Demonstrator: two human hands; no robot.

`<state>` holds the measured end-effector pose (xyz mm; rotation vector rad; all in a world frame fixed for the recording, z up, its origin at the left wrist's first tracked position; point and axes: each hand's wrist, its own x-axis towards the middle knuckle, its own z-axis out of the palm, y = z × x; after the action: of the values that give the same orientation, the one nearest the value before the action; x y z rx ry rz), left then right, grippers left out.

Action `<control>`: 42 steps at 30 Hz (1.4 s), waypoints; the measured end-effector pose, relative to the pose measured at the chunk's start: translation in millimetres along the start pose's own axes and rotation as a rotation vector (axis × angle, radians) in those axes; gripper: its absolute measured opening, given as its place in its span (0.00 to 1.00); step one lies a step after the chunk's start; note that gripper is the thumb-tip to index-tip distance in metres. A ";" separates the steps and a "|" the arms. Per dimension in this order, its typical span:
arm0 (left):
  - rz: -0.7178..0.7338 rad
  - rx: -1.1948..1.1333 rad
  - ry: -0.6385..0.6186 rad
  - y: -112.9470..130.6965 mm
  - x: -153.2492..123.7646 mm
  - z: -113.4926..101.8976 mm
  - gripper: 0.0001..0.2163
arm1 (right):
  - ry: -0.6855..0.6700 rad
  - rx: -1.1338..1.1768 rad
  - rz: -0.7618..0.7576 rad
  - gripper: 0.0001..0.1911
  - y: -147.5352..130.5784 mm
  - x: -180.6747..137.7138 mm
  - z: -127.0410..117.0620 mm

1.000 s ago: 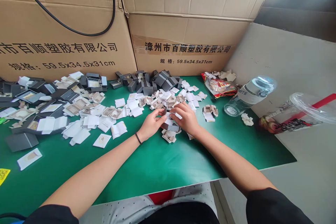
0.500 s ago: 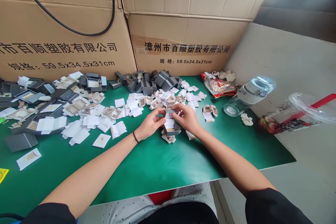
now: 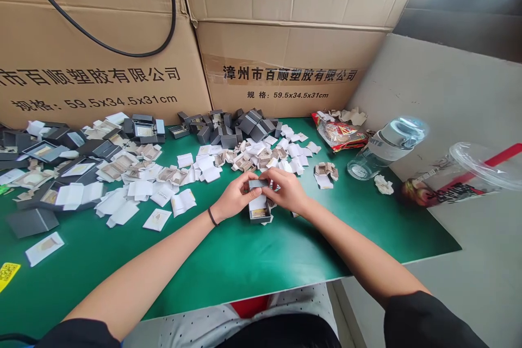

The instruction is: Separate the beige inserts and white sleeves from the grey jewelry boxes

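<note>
Between both hands, at the middle of the green table (image 3: 228,266), is a small dark grey box (image 3: 260,219) with its lid up and a white lining inside. My left hand (image 3: 234,196) grips the lid from the left, thumb laid across its front. From the right, my right hand (image 3: 289,191) holds the same lid with bent fingers and thumb. The finger undersides and part of the lid are hidden. Folded white and brown card inserts (image 3: 261,155) lie in a heap just beyond the hands. Some card scraps show from under the box.
Grey boxes (image 3: 256,125) are piled behind, with more boxes and inserts (image 3: 81,193) at left. At right stand a clear bottle (image 3: 373,155), a red snack bag (image 3: 340,133), crumpled tissue (image 3: 383,185) and a plastic cup with straw (image 3: 457,179). Large cartons (image 3: 285,49) wall the back.
Both hands and the box have shifted slightly toward me and left. The box has turned a little, and my fingers have moved over its lid.
</note>
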<state>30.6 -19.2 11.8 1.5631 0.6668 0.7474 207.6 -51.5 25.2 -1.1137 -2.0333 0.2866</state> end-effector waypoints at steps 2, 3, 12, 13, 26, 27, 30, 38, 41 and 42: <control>-0.007 0.012 0.015 -0.7 0.7 -0.1 0.15 | -0.080 0.028 -0.080 0.09 1.1 3.6 -10.7; -0.017 0.006 0.026 -1.2 1.3 -0.6 0.15 | -0.130 0.044 -0.102 0.11 2.6 5.5 -16.8; -0.135 -0.243 0.192 1.3 5.5 -3.6 0.16 | -0.121 -0.512 0.258 0.23 48.0 2.0 -23.5; -0.142 -0.238 0.196 2.0 5.3 -3.4 0.16 | -0.149 -0.565 0.304 0.24 52.0 0.7 -21.6; -0.237 -0.333 0.179 5.5 3.8 -3.9 0.17 | 0.123 -0.388 0.280 0.14 51.3 2.4 -18.4; -0.252 -0.357 0.169 5.5 3.7 -4.5 0.17 | 0.179 -0.328 0.258 0.14 48.5 3.1 -18.9; -0.260 -0.423 0.109 4.6 3.6 -7.0 0.17 | 0.239 -0.147 0.163 0.16 35.4 4.4 -18.3; -0.178 -0.625 0.064 -3.9 5.7 -13.1 0.17 | -0.096 -0.136 -0.220 0.29 10.1 0.3 -6.5; -0.195 -0.642 0.091 -5.6 6.5 -14.6 0.16 | -0.081 -0.143 -0.207 0.31 11.9 0.6 -6.5; -0.204 -0.640 0.096 -5.6 6.7 -15.0 0.16 | -0.078 -0.141 -0.205 0.32 12.9 0.7 -6.5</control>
<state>23.1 -4.0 7.9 0.8668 0.5707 0.7865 220.0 -44.4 23.1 -0.9800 -2.2461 0.0846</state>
